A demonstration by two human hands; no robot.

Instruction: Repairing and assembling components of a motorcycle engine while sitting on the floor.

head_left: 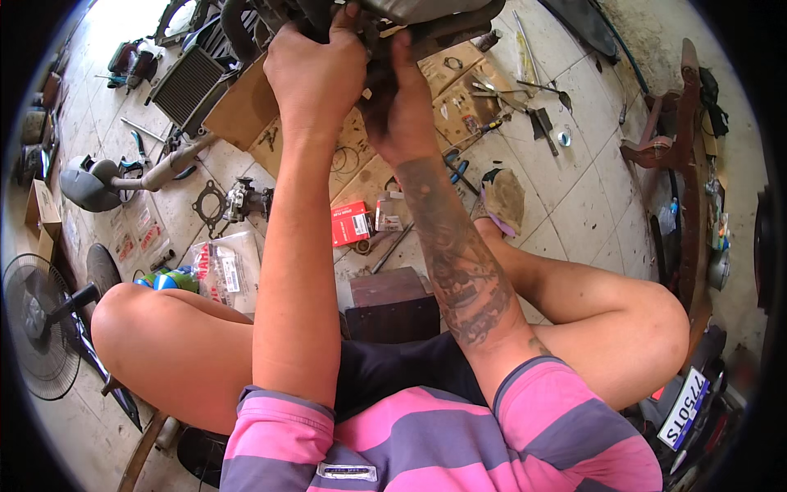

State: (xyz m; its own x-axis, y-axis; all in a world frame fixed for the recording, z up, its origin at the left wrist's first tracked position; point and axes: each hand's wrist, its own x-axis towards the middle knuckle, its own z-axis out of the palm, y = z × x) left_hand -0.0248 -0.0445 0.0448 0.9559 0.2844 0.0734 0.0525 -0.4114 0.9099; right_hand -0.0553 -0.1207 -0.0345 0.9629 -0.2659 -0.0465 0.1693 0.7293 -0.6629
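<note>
At the top edge of the head view stands a motorcycle engine (434,18), dark and greasy, with its upper part cut off by the frame. My left hand (316,78) is closed on its near left side, the thumb pointing up and the fingers curled over the dark metal. Against the underside rests my right hand (403,111), its thumb raised along the engine and its other fingers partly hidden in shadow. Stained cardboard (467,90) lies beneath the engine. Closer to me are a red box (350,223) and a dark brown wooden block (392,299) between my legs.
A radiator (188,88), an exhaust muffler (88,182), a throttle body (244,199) and a flat gasket (211,207) lie to the left. Blue-handled pliers (459,168), a rag (502,201) and scattered tools sit at right. A fan (37,324) stands far left.
</note>
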